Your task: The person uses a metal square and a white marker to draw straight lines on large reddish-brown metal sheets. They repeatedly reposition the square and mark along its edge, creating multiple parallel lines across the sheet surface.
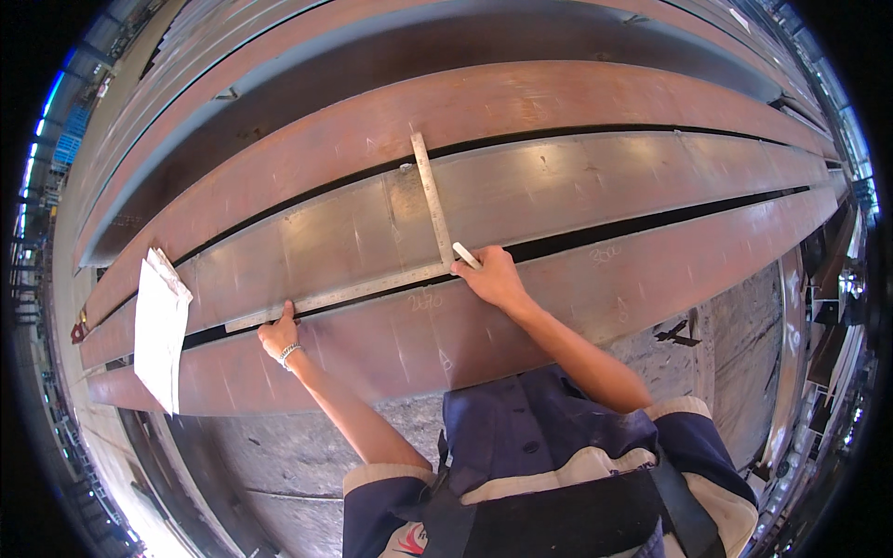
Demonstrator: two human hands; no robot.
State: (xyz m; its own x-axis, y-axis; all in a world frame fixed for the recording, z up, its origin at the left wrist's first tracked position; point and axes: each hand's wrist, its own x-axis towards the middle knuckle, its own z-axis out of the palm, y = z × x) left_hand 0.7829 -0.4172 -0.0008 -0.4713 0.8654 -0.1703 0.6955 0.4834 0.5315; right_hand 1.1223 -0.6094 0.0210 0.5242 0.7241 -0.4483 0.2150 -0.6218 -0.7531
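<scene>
An L-shaped steel square [363, 290] lies on the middle steel beam [558, 177], its long arm along the near edge and its short arm reaching away across the beam. My left hand [278, 337] grips the left end of the long arm, thumb on top; its other fingers are partly hidden. At the square's corner is my right hand [493, 277], closed around a white chalk stick [467, 256] and touching the square. A dark gap separates this beam from the nearest beam [391, 344], which carries chalk markings.
Folded white papers [160, 325] rest across the beams at the left. A small red object [80, 327] sits by the far left beam ends. More rust-brown beams [558, 93] run parallel beyond, with dark gaps between. The grey floor [298, 456] shows below the nearest beam.
</scene>
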